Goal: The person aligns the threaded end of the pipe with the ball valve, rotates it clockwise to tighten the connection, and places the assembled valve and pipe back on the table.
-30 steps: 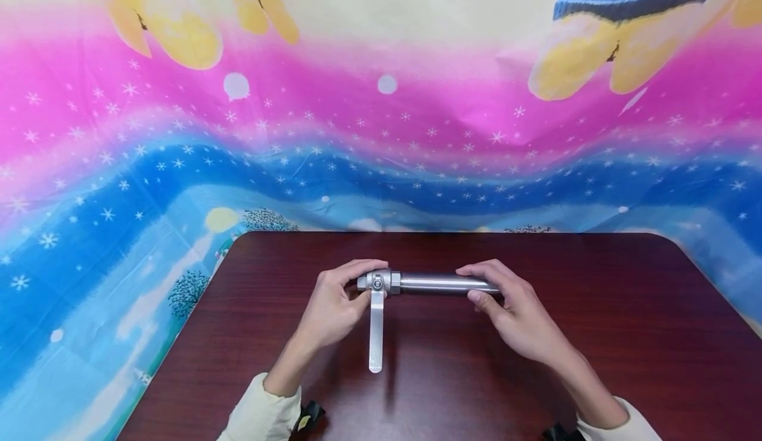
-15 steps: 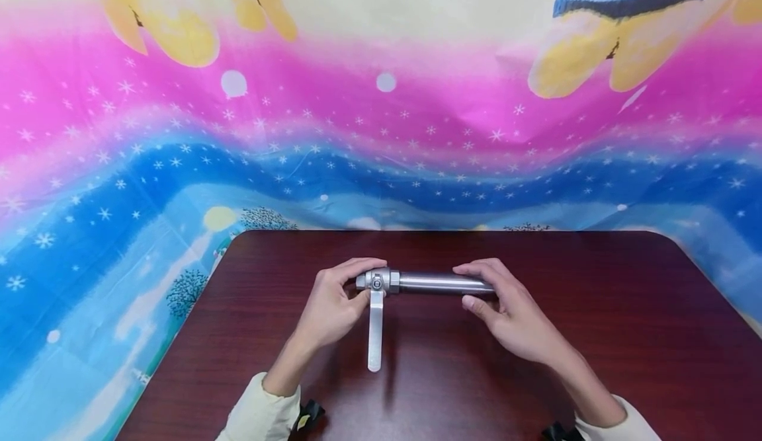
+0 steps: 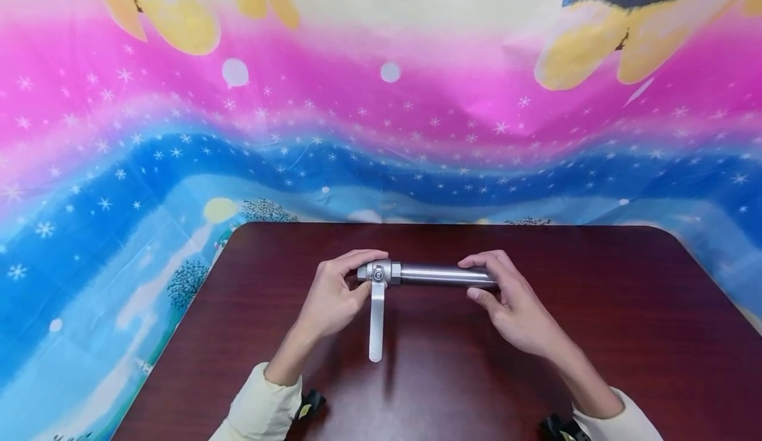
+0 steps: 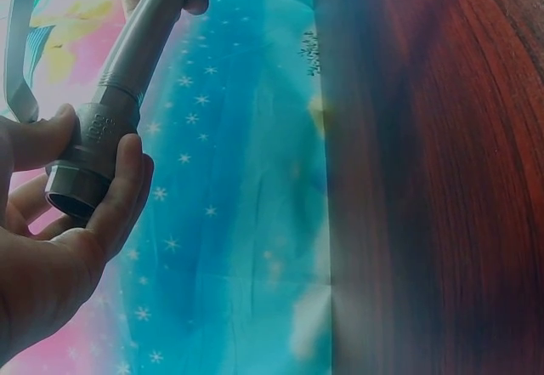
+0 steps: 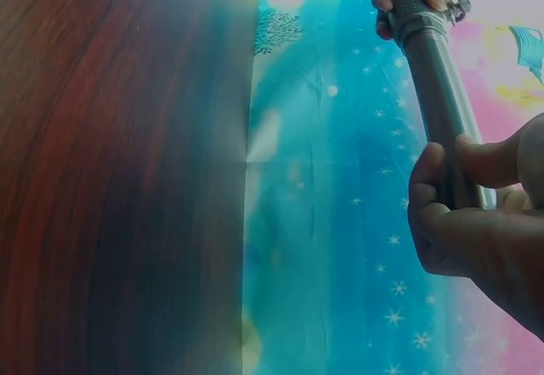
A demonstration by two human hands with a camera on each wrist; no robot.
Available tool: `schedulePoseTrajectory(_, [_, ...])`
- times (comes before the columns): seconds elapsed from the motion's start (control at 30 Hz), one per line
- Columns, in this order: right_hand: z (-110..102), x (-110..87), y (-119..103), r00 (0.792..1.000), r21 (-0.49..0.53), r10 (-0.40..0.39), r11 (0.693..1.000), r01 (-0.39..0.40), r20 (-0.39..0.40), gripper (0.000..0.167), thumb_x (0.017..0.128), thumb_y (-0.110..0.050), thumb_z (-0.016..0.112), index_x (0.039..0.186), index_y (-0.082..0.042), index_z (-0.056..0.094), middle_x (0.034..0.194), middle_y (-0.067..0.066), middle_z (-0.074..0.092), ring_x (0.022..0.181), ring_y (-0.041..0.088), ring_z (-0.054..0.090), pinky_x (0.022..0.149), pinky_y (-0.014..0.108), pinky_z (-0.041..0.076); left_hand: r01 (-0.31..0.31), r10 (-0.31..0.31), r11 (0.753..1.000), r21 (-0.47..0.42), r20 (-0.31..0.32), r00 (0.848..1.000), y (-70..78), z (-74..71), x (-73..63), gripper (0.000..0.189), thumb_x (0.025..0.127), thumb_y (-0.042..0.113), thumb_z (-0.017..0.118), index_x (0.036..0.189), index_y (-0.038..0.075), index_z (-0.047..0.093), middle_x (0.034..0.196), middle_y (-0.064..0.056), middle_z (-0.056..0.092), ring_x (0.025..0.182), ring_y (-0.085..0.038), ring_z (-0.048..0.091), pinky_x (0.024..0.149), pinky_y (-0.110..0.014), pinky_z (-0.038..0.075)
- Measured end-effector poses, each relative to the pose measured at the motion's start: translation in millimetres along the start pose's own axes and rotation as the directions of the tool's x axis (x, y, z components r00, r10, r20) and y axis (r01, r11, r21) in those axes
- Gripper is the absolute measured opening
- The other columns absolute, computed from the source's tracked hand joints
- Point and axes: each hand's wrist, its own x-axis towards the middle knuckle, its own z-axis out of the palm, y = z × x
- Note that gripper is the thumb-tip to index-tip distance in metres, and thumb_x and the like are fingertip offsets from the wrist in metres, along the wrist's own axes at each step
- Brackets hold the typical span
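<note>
One pipe (image 3: 431, 274) — right hand (image 3: 521, 310) hides its end.

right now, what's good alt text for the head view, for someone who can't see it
Metal valve joined to a pipe, held level over a dark red table, left grip on the valve, right grip on the pipe. The valve's lever points down the picture; behind the table is a pink and blue snowflake backdrop.

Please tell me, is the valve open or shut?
Probably shut: the lever of the valve points across the pipe, not along it. The opening is too dark to confirm.
</note>
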Motion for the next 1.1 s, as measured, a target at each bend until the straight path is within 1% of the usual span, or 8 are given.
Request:
schedulePoseTrajectory(0.1, [-1.8,1.3,0.2,1.0,-0.008,-0.014,1.0,0.014,-0.017,0.048,0.095,0.009,0.072,0.132,-0.022,0.067,0.125,0.004,0.061,0.096,0.01,0.056,0.073,0.023,0.049,-0.005,0.005,1.0,0.002,-0.001,1.0,-0.2,-0.5,-0.1,0.055,0.085,-0.018,0.063,0.129,0.011,0.077,0.124,-0.009,0.077,0.095,-0.017,0.067,0.077,-0.021,0.057])
schedulePoseTrajectory(0.33, [-4.5,3.9,1.6,1.0,0.072,-0.015,0.997,0.016,-0.022,0.043,0.098,0.006,0.069,0.134,-0.018,0.07,0.125,0.004,0.064,0.083,0.01,0.067,0.071,0.024,0.058,-0.007,0.007,1.0,-0.012,-0.004,1.0,1.4,-0.3,0.1,0.054,0.085,-0.018,0.064,0.129,0.011,0.077,0.123,-0.009,0.077,0.095,-0.016,0.068,0.078,-0.021,0.057])
schedulePoseTrajectory(0.6, [-5.4,3.3,0.5,0.999,0.057,-0.03,0.998,0.031,-0.031,0.039,0.103,0.003,0.064,0.135,-0.017,0.07,0.121,0.004,0.066,0.079,0.01,0.067,0.07,0.024,0.057,-0.007,0.007,1.0,-0.006,-0.007,1.0,3.8,-0.1,-1.6,0.054,0.085,-0.017,0.064,0.129,0.011,0.077,0.124,-0.009,0.077,0.095,-0.017,0.068,0.077,-0.022,0.057])
schedulePoseTrajectory(0.67, [-5.0,2.4,-0.9,1.0,0.054,-0.017,0.998,0.018,-0.023,0.038,0.104,0.001,0.063,0.136,-0.018,0.069,0.122,0.004,0.065,0.084,0.008,0.068,0.074,0.022,0.058,-0.007,0.007,1.0,-0.005,-0.005,1.0,4.0,0.3,-1.7,0.054,0.085,-0.017,0.064,0.129,0.012,0.078,0.124,-0.009,0.077,0.094,-0.018,0.067,0.077,-0.023,0.058])
schedulePoseTrajectory(0.73, [-4.1,1.4,-2.4,1.0,0.044,-0.006,0.999,0.007,-0.019,0.039,0.104,0.0,0.063,0.138,-0.018,0.067,0.127,0.004,0.063,0.096,0.006,0.065,0.082,0.018,0.055,-0.005,0.005,1.0,-0.003,-0.002,1.0,4.0,0.9,-1.7,0.054,0.085,-0.017,0.064,0.129,0.012,0.078,0.124,-0.008,0.077,0.094,-0.018,0.067,0.077,-0.025,0.058])
schedulePoseTrajectory(0.87, [-2.2,-0.2,-4.7,1.0,0.042,-0.016,0.999,0.017,-0.02,0.048,0.099,0.007,0.067,0.142,-0.015,0.064,0.141,0.007,0.056,0.119,0.007,0.052,0.092,0.011,0.047,0.01,-0.01,1.0,-0.004,0.003,1.0,3.9,1.6,-1.7,0.054,0.086,-0.017,0.065,0.129,0.012,0.078,0.123,-0.008,0.077,0.094,-0.018,0.067,0.076,-0.026,0.058])
schedulePoseTrajectory(0.93, [-1.9,-0.3,-5.1,0.999,0.048,-0.026,0.998,0.027,-0.029,0.051,0.096,0.011,0.068,0.14,-0.014,0.065,0.142,0.007,0.054,0.122,0.006,0.05,0.09,0.011,0.048,0.014,-0.014,1.0,-0.005,0.002,1.0,3.5,1.8,-1.7,0.053,0.086,-0.017,0.065,0.129,0.012,0.078,0.122,-0.009,0.078,0.093,-0.017,0.067,0.077,-0.026,0.059])
schedulePoseTrajectory(1.1, [-2.5,0.6,-5.1,0.998,0.024,-0.042,0.999,0.043,-0.055,0.046,0.093,0.014,0.071,0.132,-0.011,0.07,0.13,0.004,0.06,0.113,0.003,0.053,0.083,0.014,0.05,0.006,-0.006,1.0,-0.011,0.001,1.0,3.5,2.1,-1.9,0.052,0.086,-0.017,0.066,0.129,0.01,0.077,0.122,-0.01,0.078,0.094,-0.017,0.068,0.079,-0.028,0.061])
